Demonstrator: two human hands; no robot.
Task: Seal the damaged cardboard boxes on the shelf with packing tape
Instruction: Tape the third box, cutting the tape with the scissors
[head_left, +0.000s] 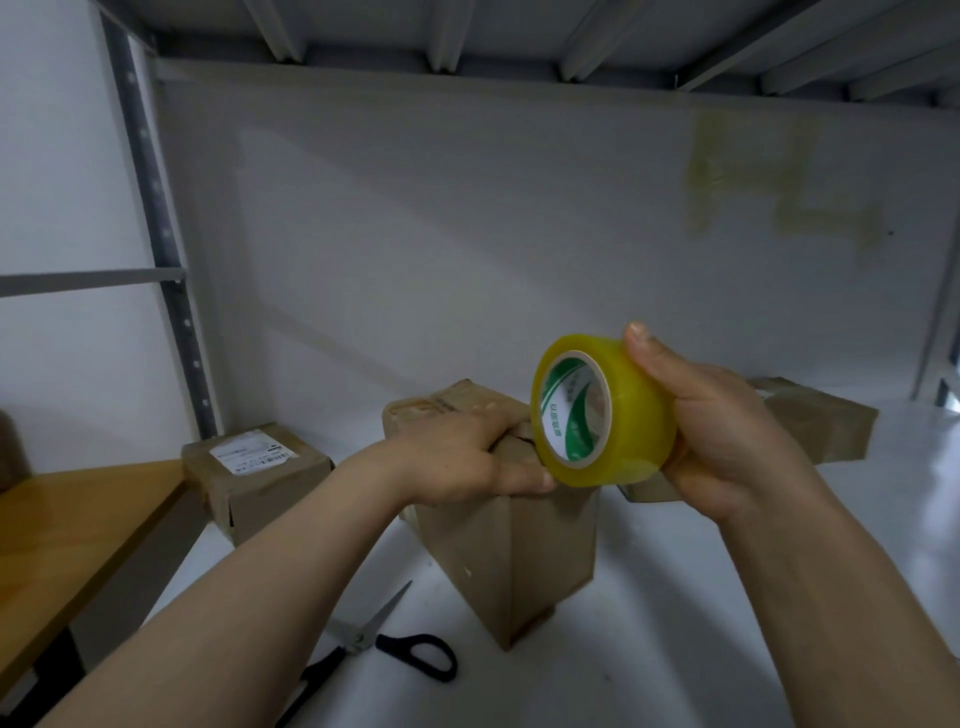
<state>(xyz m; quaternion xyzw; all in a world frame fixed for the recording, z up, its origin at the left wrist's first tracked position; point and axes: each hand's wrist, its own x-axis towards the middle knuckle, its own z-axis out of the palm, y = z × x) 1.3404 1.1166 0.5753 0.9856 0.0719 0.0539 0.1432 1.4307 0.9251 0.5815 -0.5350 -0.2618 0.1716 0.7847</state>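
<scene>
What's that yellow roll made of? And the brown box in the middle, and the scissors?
The tape roll looks like glossy, see-through yellowish plastic film wound on a green-and-white printed core, probably card. The middle box looks like matte brown cardboard, with creases and folded edges. The scissors have pale grey blades, likely metal, and black handles that look like plastic.

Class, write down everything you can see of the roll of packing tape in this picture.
The tape roll is a wide ring of glossy, translucent yellow tape on a white core printed with green bands and lettering. It is held in the air on edge, its open core facing the camera and leftward. The right hand grips it, thumb over the top, fingers wrapped behind. It hangs close to the top of the upright cardboard box; the left hand, gripping that top, reaches its lower edge, contact unclear.
</scene>
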